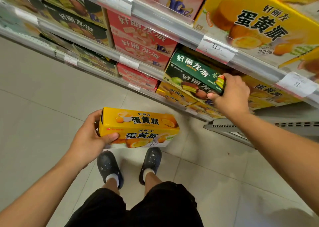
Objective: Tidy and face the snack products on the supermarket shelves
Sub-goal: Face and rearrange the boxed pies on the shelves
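My left hand grips the left end of a yellow egg-yolk pie box, held level in front of me above my feet, away from the shelves. My right hand is closed on the right end of a dark green pie box, which sits tilted at the front of a middle shelf, on top of yellow boxes. More yellow boxes lie behind my right hand on the same shelf.
Red pie boxes and dark boxes fill the shelves to the left. A large yellow box sits on the shelf above. Price tags line the shelf rails. A grey bottom shelf edge juts out at right. Tiled floor lies below.
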A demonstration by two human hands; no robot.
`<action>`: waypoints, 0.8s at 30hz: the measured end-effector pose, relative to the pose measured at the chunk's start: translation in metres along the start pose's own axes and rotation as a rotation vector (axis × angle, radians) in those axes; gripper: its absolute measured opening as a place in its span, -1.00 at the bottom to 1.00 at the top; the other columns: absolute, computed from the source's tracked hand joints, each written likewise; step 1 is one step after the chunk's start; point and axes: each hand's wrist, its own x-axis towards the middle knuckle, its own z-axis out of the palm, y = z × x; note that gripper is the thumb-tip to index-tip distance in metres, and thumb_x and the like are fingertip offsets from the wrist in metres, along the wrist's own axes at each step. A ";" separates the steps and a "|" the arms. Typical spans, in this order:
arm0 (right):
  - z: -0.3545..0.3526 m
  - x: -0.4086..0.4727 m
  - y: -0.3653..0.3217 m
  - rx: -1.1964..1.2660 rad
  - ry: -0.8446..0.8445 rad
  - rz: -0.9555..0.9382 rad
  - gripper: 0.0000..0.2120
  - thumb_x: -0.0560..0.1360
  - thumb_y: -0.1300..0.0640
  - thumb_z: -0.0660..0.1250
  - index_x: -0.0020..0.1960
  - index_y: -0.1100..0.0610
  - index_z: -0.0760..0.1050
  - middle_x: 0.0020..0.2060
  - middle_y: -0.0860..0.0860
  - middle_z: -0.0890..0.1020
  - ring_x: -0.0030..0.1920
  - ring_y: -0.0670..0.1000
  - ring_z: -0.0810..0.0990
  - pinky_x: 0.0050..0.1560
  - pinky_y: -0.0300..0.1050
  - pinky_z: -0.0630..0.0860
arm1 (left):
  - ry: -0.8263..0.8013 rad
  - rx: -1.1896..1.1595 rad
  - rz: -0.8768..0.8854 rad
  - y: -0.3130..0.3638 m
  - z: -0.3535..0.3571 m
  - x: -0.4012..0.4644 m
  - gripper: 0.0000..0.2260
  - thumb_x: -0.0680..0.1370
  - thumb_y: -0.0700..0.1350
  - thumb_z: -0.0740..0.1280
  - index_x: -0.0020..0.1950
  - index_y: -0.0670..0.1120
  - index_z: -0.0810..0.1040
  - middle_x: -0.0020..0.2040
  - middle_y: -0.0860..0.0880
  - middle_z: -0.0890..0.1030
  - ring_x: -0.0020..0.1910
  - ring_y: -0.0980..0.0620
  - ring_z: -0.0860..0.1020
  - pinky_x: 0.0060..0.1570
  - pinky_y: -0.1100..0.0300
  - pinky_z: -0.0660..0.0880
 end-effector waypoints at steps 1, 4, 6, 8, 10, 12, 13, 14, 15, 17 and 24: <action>-0.001 -0.010 -0.002 0.038 -0.024 -0.010 -0.31 0.35 -0.10 0.52 0.38 0.09 0.35 0.18 0.14 0.50 0.21 0.21 0.45 0.23 0.12 0.31 | -0.006 0.030 0.010 -0.002 -0.004 0.004 -0.33 0.35 -0.20 0.56 0.05 0.53 0.37 0.08 0.28 0.54 0.13 0.01 0.56 -0.21 -0.08 0.65; -0.007 -0.041 -0.006 0.108 -0.095 0.005 -0.36 0.29 -0.11 0.55 0.30 -0.01 0.42 0.12 0.05 0.52 0.16 0.14 0.48 0.20 0.10 0.35 | -0.050 0.123 0.044 -0.005 -0.011 0.017 -0.32 0.37 -0.26 0.55 0.11 0.45 0.37 0.11 0.25 0.52 0.10 0.02 0.57 -0.22 -0.08 0.65; -0.016 -0.064 -0.008 0.231 -0.164 0.050 -0.42 0.26 -0.07 0.58 0.21 -0.04 0.47 0.05 0.00 0.53 0.10 0.08 0.50 0.12 0.06 0.44 | -0.080 0.161 0.051 -0.005 -0.012 0.026 -0.34 0.39 -0.27 0.53 0.22 0.33 0.35 0.12 0.16 0.54 0.06 -0.03 0.60 -0.23 -0.08 0.65; -0.027 -0.086 -0.005 0.404 -0.224 0.104 -0.53 0.25 0.01 0.61 0.08 -0.08 0.51 -0.02 -0.05 0.55 0.02 0.02 0.54 -0.01 -0.04 0.48 | -0.111 0.219 0.072 -0.001 -0.010 0.037 -0.36 0.42 -0.28 0.51 0.33 0.17 0.31 0.18 0.03 0.55 0.10 -0.11 0.59 -0.08 -0.16 0.62; -0.038 -0.107 0.001 0.546 -0.289 0.156 -0.60 0.25 0.07 0.62 -0.01 -0.10 0.53 -0.06 -0.07 0.60 -0.05 -0.02 0.59 -0.07 -0.06 0.55 | -0.090 0.366 0.153 0.008 -0.004 0.051 -0.36 0.43 -0.23 0.51 0.37 0.09 0.27 0.22 -0.01 0.54 0.14 -0.10 0.56 0.12 -0.14 0.52; -0.051 -0.125 0.010 0.631 -0.343 0.192 -0.56 0.25 0.10 0.62 0.02 -0.17 0.53 -0.09 -0.11 0.64 -0.15 -0.15 0.63 -0.18 -0.09 0.59 | -0.057 0.436 0.237 0.025 0.007 0.068 -0.37 0.43 -0.19 0.51 0.37 0.06 0.25 0.19 0.01 0.53 0.12 -0.07 0.53 0.15 -0.05 0.46; -0.058 -0.133 0.015 0.653 -0.356 0.207 -0.53 0.25 0.11 0.62 0.04 -0.20 0.53 -0.08 -0.13 0.64 -0.17 -0.20 0.63 -0.22 -0.14 0.59 | -0.062 0.427 0.272 0.036 0.015 0.078 -0.37 0.44 -0.19 0.51 0.38 0.04 0.25 0.19 0.01 0.53 0.14 -0.08 0.53 0.17 -0.06 0.45; -0.063 -0.140 0.020 0.670 -0.361 0.223 -0.49 0.24 0.12 0.63 0.05 -0.22 0.51 -0.06 -0.14 0.64 -0.15 -0.20 0.63 -0.21 -0.15 0.60 | -0.071 0.410 0.304 0.047 0.025 0.087 -0.37 0.44 -0.20 0.50 0.38 0.02 0.25 0.19 0.01 0.53 0.17 -0.09 0.52 0.21 -0.08 0.44; -0.068 -0.147 0.025 0.684 -0.361 0.232 -0.46 0.23 0.14 0.64 0.07 -0.22 0.50 -0.03 -0.14 0.63 -0.11 -0.18 0.64 -0.16 -0.13 0.62 | -0.077 0.394 0.337 0.059 0.035 0.096 -0.37 0.44 -0.21 0.50 0.39 0.02 0.25 0.21 -0.01 0.53 0.19 -0.09 0.52 0.25 -0.10 0.43; -0.072 -0.158 0.035 0.694 -0.365 0.224 -0.42 0.21 0.17 0.64 0.11 -0.18 0.50 0.03 -0.08 0.61 -0.05 -0.13 0.64 -0.04 -0.06 0.61 | -0.076 0.360 0.410 0.081 0.056 0.110 -0.38 0.44 -0.21 0.49 0.38 0.02 0.26 0.24 -0.02 0.52 0.23 -0.08 0.51 0.29 -0.09 0.42; -0.063 -0.183 0.070 0.725 -0.403 0.218 -0.38 0.20 0.22 0.64 0.11 -0.19 0.48 0.06 -0.11 0.53 0.00 -0.18 0.59 0.07 -0.18 0.53 | -0.110 0.193 0.488 0.129 0.129 0.129 -0.38 0.48 -0.26 0.44 0.42 0.04 0.21 0.07 0.28 0.48 0.05 0.36 0.50 0.04 0.40 0.43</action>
